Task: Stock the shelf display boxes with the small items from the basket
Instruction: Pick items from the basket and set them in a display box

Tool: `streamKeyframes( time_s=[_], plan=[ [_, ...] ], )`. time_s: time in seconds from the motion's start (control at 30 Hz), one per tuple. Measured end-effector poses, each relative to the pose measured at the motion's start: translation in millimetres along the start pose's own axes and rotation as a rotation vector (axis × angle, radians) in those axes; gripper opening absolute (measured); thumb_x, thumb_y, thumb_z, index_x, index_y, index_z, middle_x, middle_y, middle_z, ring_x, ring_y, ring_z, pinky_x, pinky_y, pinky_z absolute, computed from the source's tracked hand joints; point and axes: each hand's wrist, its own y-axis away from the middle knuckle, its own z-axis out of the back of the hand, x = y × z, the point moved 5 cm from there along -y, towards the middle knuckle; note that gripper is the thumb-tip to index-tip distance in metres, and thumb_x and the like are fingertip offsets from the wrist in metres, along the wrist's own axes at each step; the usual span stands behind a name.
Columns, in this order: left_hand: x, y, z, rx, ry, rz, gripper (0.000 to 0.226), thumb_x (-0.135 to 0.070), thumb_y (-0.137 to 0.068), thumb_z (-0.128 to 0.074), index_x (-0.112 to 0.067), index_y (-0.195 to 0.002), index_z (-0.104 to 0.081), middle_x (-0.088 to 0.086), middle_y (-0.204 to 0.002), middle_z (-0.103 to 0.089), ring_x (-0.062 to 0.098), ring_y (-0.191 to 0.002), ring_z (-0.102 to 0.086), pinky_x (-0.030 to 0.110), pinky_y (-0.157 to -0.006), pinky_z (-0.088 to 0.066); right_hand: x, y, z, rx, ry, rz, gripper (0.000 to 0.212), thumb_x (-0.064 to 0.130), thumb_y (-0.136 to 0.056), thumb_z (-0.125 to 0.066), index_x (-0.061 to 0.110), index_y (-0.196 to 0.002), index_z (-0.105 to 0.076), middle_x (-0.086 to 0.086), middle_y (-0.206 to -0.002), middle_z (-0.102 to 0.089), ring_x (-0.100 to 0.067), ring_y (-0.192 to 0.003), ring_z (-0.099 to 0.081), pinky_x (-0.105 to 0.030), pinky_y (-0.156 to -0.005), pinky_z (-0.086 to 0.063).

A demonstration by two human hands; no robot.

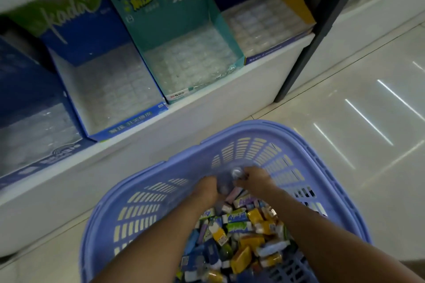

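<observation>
A lilac plastic basket (147,202) stands on the floor below me, holding a heap of several small wrapped items (243,234) in yellow, blue, green and white. Both my hands reach into its far end. My left hand (205,189) and my right hand (254,178) are closed together on a small clear, blurred packet (232,177). On the low shelf ahead stand open display boxes: a blue one (110,89), a teal one (190,57), a blue and yellow one (264,23) and a dark blue one (30,126) at the left. Each shows a clear plastic tray inside.
The white shelf front (161,135) runs diagonally between the basket and the boxes. A dark upright post (308,43) closes the shelf on the right. Glossy pale floor tiles (358,126) lie to the right of the basket.
</observation>
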Motion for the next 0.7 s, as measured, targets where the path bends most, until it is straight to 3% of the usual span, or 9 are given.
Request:
streamKeyframes(
  time_s=[0.07,0.17,0.23,0.3,0.4,0.47,0.53,0.63,0.7],
  plan=[
    [6,11,19,-0.042,0.118,0.066,0.018,-0.029,-0.083,-0.067,-0.021,-0.083,-0.052,-0.003,-0.087,-0.054,0.011,-0.083,-0.049,0.023,-0.075,-0.042,6,12,3,0.087,-0.107,-0.018,0.035,0.03,-0.094,-0.056,0.004,-0.117,-0.059,-0.019,-0.108,-0.062,-0.028,-0.099,-0.061,-0.038,-0.091,-0.049],
    [4,41,49,-0.046,0.132,0.004,0.017,-0.032,-0.083,-0.067,-0.022,-0.089,-0.055,0.001,-0.091,-0.06,0.015,-0.085,-0.057,0.021,-0.073,-0.04,19,42,1,0.371,-0.565,-0.031,0.038,0.025,-0.095,-0.056,-0.004,-0.12,-0.057,-0.012,-0.088,-0.057,-0.021,-0.074,-0.056,-0.037,-0.083,-0.053],
    [5,72,72,0.0,0.101,-0.048,0.02,-0.034,-0.084,-0.067,-0.02,-0.094,-0.057,0.004,-0.096,-0.064,0.02,-0.089,-0.06,0.023,-0.068,-0.037,31,64,6,0.507,-0.779,0.076,0.039,0.025,-0.095,-0.055,0.0,-0.124,-0.056,-0.012,-0.095,-0.057,-0.023,-0.079,-0.055,-0.034,-0.076,-0.051],
    [9,109,98,-0.009,0.096,-0.107,0.026,-0.038,-0.084,-0.068,-0.02,-0.099,-0.057,0.002,-0.095,-0.062,0.017,-0.083,-0.058,0.027,-0.063,-0.036,47,87,15,0.577,-0.878,0.223,0.033,0.027,-0.09,-0.06,0.004,-0.114,-0.061,-0.009,-0.095,-0.059,-0.023,-0.082,-0.055,-0.03,-0.071,-0.049],
    [21,165,133,-0.112,0.235,-0.133,0.027,-0.038,-0.084,-0.069,-0.024,-0.104,-0.058,-0.009,-0.085,-0.059,0.005,-0.073,-0.055,0.023,-0.068,-0.043,82,120,31,0.463,-0.771,0.395,0.036,0.041,-0.073,-0.072,0.01,-0.09,-0.061,0.001,-0.067,-0.055,-0.012,-0.06,-0.051,-0.023,-0.056,-0.045],
    [32,201,148,-0.23,0.414,-0.144,0.02,-0.032,-0.083,-0.071,-0.024,-0.096,-0.059,-0.007,-0.081,-0.061,0.002,-0.069,-0.055,0.018,-0.067,-0.044,109,141,43,0.307,-0.666,0.524,0.035,0.042,-0.066,-0.075,0.015,-0.084,-0.062,0.0,-0.066,-0.053,-0.01,-0.06,-0.05,-0.022,-0.057,-0.044],
    [47,232,159,-0.4,0.517,-0.141,0.015,-0.028,-0.081,-0.073,-0.026,-0.085,-0.058,-0.006,-0.076,-0.061,-0.001,-0.065,-0.053,0.015,-0.064,-0.043,141,163,52,0.214,-0.62,0.66,0.027,0.038,-0.065,-0.076,0.024,-0.086,-0.067,-0.002,-0.073,-0.061,-0.01,-0.069,-0.057,-0.024,-0.063,-0.048],
    [77,266,172,-0.625,0.585,-0.088,0.015,-0.026,-0.081,-0.073,-0.024,-0.081,-0.058,-0.007,-0.072,-0.061,-0.002,-0.061,-0.053,0.02,-0.064,-0.044,193,192,55,0.108,-0.545,0.796,0.03,0.037,-0.069,-0.074,0.037,-0.099,-0.071,0.0,-0.091,-0.069,-0.017,-0.085,-0.059,-0.031,-0.078,-0.052],
    [97,284,180,-0.725,0.617,-0.053,0.013,-0.027,-0.082,-0.071,-0.021,-0.083,-0.059,-0.002,-0.075,-0.064,0.004,-0.064,-0.055,0.022,-0.066,-0.044,225,203,52,0.032,-0.514,0.876,0.033,0.028,-0.078,-0.071,0.031,-0.111,-0.068,0.013,-0.082,-0.063,-0.007,-0.078,-0.057,-0.021,-0.071,-0.049]
  ],
)
